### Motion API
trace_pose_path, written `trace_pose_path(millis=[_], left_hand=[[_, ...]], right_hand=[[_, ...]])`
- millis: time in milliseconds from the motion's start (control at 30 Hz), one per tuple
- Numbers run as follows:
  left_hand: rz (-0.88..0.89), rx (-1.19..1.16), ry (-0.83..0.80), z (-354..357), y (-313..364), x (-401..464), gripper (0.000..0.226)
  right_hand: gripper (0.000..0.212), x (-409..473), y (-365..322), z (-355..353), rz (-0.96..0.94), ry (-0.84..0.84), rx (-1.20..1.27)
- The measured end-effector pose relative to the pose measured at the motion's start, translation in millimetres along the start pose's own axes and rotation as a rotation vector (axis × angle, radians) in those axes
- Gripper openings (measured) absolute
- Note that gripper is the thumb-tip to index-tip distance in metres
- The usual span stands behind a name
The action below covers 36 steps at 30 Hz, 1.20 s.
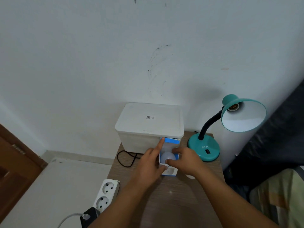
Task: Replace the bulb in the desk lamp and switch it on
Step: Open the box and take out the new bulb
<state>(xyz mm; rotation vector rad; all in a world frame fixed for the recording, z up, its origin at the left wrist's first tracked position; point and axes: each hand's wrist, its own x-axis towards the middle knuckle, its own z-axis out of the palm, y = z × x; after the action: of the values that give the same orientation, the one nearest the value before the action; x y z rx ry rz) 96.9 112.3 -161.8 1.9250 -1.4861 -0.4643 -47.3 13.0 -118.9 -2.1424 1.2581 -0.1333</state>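
A: How does the bulb look?

B: It is white, round and matte. It sits inside a small blue and white box on the table, between the two hands. The box flap is open and stands up against the white tub.

A: And the lamp?

B: Teal, with a round glossy base, a black bendable neck and a cone shade, white inside. The socket in the shade is empty. It stands on the table just right of the box.

A: What about the materials?

B: The table is wood grain, grey-brown. The tub is cloudy plastic with a flat lid. A white power strip lies at the left.

A: The fingers?

B: The left hand has the index finger stretched up to the flap, and the thumb presses the box side. The right hand has the fingers spread a little, thumb on the dome of the bulb, the others at the box edge. It does not yet hold the bulb closed.
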Motion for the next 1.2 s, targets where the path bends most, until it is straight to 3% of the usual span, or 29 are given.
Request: trace_pose_path(millis=[300, 933, 1200], left_hand=[[0.012, 0.004, -0.029, -6, 0, 4, 0.113], [-0.055, -0.008, -0.019, -5, 10, 5, 0.112], [-0.069, 0.025, -0.017, -5, 13, 2, 0.097]], right_hand=[[0.044, 13, -14, -6, 0.092, -0.133, -0.078], [0.054, -47, -3, -3, -0.021, 0.263, 0.392], [0.034, -85, 11, -8, -0.008, 0.343, 0.563]])
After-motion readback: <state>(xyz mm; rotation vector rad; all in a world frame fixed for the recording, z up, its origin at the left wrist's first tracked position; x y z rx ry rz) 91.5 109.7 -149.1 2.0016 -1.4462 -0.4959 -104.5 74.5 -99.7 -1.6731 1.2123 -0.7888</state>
